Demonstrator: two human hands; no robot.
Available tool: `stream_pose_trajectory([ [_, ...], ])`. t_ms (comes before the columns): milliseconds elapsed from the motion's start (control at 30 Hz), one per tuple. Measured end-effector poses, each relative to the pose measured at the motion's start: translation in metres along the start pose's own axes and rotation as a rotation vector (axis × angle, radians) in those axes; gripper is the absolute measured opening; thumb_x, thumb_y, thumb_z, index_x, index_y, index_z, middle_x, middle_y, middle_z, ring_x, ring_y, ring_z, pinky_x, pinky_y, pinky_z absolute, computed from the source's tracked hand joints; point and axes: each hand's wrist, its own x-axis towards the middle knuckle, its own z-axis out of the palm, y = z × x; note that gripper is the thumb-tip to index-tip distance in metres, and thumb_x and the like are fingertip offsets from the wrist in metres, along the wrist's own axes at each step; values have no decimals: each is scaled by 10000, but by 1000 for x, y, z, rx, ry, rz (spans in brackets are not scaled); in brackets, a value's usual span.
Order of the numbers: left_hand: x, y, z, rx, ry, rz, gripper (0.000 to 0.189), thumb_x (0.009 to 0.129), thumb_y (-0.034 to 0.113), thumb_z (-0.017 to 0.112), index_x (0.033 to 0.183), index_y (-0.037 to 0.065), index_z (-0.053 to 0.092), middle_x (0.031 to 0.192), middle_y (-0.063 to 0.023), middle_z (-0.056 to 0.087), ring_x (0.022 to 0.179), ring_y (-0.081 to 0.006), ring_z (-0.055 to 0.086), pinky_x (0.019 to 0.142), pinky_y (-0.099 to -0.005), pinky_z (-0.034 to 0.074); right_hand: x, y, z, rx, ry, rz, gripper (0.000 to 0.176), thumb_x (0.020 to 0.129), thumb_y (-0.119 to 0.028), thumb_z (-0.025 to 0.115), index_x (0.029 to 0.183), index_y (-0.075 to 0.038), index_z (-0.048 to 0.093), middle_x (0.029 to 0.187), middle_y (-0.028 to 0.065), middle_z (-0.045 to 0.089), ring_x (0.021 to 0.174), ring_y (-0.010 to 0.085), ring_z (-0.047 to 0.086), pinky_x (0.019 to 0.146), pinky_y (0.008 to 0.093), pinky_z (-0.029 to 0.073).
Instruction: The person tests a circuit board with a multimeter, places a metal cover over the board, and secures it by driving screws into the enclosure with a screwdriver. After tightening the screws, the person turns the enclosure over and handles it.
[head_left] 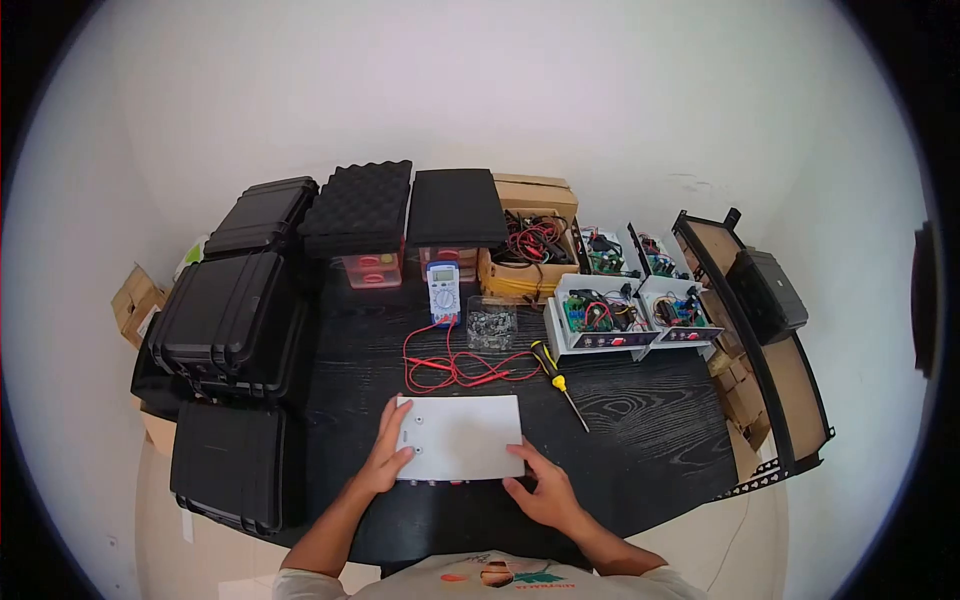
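Fingers of my left hand [390, 452] lie spread and flat on the left end of the white panel [465, 435], palm down, gripping nothing. My right hand [545, 493] is open too. Its fingertips touch the panel's near right corner and its palm sits over the black counter [640, 430]. The panel lies flat on the counter right in front of me, its long axis running left to right, the end with two small dots beside my left fingers. Both forearms come in from the near edge and converge on the panel. Just beyond the panel lie coiled red test leads [455, 368], with a multimeter [443, 292] further beyond. A yellow-handled screwdriver [558, 385] lies beyond the panel's right end.
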Motion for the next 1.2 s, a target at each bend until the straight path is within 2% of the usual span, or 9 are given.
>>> stream_pose_trajectory([
  [167,8,15,39,9,-118,9,787,988,243,689,1650,42,315,1722,-342,23,1618,-491,70,1294,-519,132,-24,7,-32,-101,58,67,538,916,-164,786,1418,-69,618,1545,334,515,1393,421,585,1077,405,528],
  [267,12,14,70,10,-163,47,761,999,239,702,1642,61,336,1722,-336,-20,1616,-493,45,1291,-526,133,-42,11,-52,-146,109,83,506,912,-110,770,1392,-39,628,1553,318,519,1402,404,577,1124,413,486],
  [333,19,18,89,-55,-206,52,768,996,254,729,1640,84,346,1718,-329,-101,1614,-496,23,1289,-531,132,-50,9,-62,-197,144,53,492,913,-39,757,1386,-13,624,1570,278,528,1378,339,606,1104,394,498],
  [533,36,31,152,-131,-337,128,870,981,267,755,1671,99,252,1678,-365,-234,1596,-539,-134,1287,-548,115,-78,35,-87,-223,390,64,523,873,-52,748,1373,0,603,1516,288,528,1399,409,548,1167,441,420],
  [567,39,28,163,-83,-391,140,996,948,324,789,1700,134,165,1648,-352,-342,1582,-570,-144,1284,-593,101,-83,44,-92,-226,436,70,525,873,-44,739,1376,2,598,1516,292,523,1401,412,542,1170,446,414],
  [700,56,50,202,-17,-510,176,1248,842,480,866,1709,123,43,1569,-442,-391,1498,-645,-284,1271,-641,93,-94,72,-117,-234,590,69,503,891,31,674,1384,7,573,1477,239,527,1382,351,533,1181,428,382],
  [767,69,55,220,52,-564,176,1273,835,484,871,1710,122,20,1567,-449,-386,1489,-660,-284,1264,-659,86,-96,80,-133,-237,643,88,470,916,63,637,1378,28,560,1422,192,560,1351,295,542,1169,398,384],
  [867,91,62,249,81,-628,170,1313,833,490,871,1710,128,-36,1561,-461,-380,1476,-677,-287,1253,-688,74,-95,102,-158,-212,751,125,465,897,49,649,1355,32,576,1389,219,593,1333,345,564,1172,436,389],
  [1200,143,61,303,80,-668,174,1336,836,542,865,1710,129,-57,1556,-471,-375,1478,-675,-279,1258,-699,71,-69,120,-206,-297,900,114,384,963,11,601,1343,64,584,1335,205,634,1284,309,599,1146,409,421],
])
